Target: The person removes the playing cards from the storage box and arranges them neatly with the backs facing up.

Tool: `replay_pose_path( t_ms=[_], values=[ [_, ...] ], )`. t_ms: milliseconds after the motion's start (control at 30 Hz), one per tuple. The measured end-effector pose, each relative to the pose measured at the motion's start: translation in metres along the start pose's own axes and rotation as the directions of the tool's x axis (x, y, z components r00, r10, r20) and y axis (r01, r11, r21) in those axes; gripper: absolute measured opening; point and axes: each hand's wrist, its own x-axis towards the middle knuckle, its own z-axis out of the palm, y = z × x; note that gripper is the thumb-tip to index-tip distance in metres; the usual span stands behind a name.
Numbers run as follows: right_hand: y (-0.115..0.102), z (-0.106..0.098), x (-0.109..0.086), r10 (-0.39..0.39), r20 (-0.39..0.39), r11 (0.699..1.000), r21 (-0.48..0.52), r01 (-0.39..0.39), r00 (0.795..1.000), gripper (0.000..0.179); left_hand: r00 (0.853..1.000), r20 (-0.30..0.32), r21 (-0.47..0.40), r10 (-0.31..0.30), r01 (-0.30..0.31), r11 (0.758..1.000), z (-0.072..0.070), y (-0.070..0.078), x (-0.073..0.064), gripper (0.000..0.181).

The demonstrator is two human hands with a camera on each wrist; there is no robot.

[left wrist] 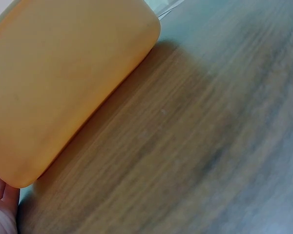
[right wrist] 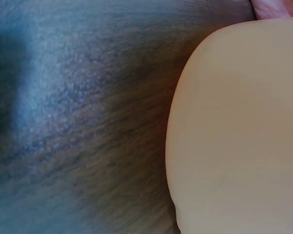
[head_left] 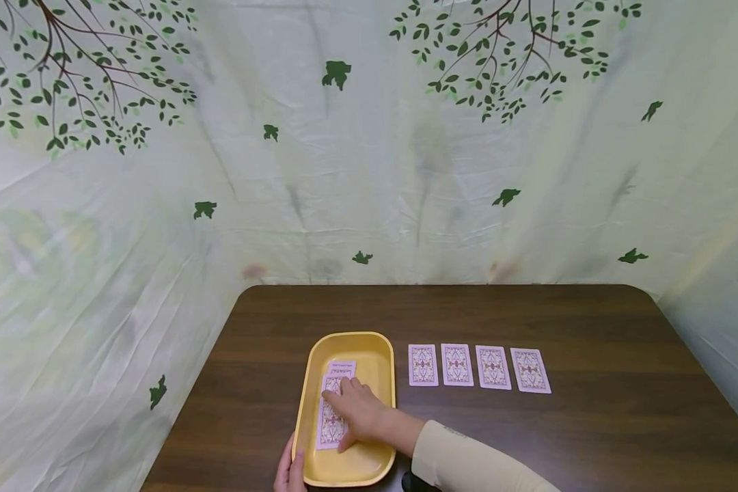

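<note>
At the table's left stands a yellow tray [head_left: 383, 355] with several overlapping patterned playing cards [head_left: 330, 432] inside, backs up. My right hand [head_left: 363, 413] reaches over them from the right. Its fingers are spread and extended across the cards, with the thumb at their lower edge; where the fingertips touch is partly hidden. My left hand [head_left: 290, 470] grips the tray's near left rim between thumb and fingers. Only part of that hand is in view. In the left wrist view, the tray's outer wall [left wrist: 68, 73] fills the upper left, with fingers [left wrist: 9, 197] beside its corner.
Right of the tray, several face-down playing cards [head_left: 457, 365] lie in a spaced row. The dark brown wooden table [head_left: 590, 437] extends beyond them to the right. Behind it hangs a pale curtain [head_left: 375, 171] printed with leaves and branches.
</note>
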Motion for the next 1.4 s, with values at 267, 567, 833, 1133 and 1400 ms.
replay_pose_path(
  t_ms=[267, 567, 833, 1133, 1400],
  values=[
    [0.0002, -0.0002, 0.0015, 0.006, 0.011, 1.0, -0.016, -0.006, 1.0, 0.094, 0.999, 0.009, -0.066, 0.052, -0.052, 0.996, 0.0021, -0.0017, 0.0005, 0.037],
    [-0.001, 0.0005, 0.0056, 0.04, 0.008, 0.999, -0.026, -0.039, 0.999, 0.102, 0.995, 0.018, -0.137, 0.101, -0.097, 0.986, 0.0027, -0.004, 0.0018, 0.039],
    [-0.0004, 0.0015, 0.005, 0.001, -0.033, 1.0, -0.004, -0.001, 0.999, 0.106, 0.998, 0.018, -0.065, 0.059, -0.057, 0.996, 0.0005, -0.0022, 0.0005, 0.037],
    [-0.0051, -0.0017, 0.0061, -0.053, -0.023, 0.969, -0.241, 0.046, 0.998, 0.092, 0.997, 0.024, -0.035, 0.069, -0.068, 0.997, -0.0006, -0.0023, 0.0015, 0.039],
    [-0.0093, -0.005, 0.0034, -0.088, -0.049, 0.948, -0.31, 0.068, 0.995, 0.088, 1.0, 0.011, 0.006, -0.006, 0.006, 1.0, -0.0011, -0.0007, 0.0005, 0.033]
  ],
)
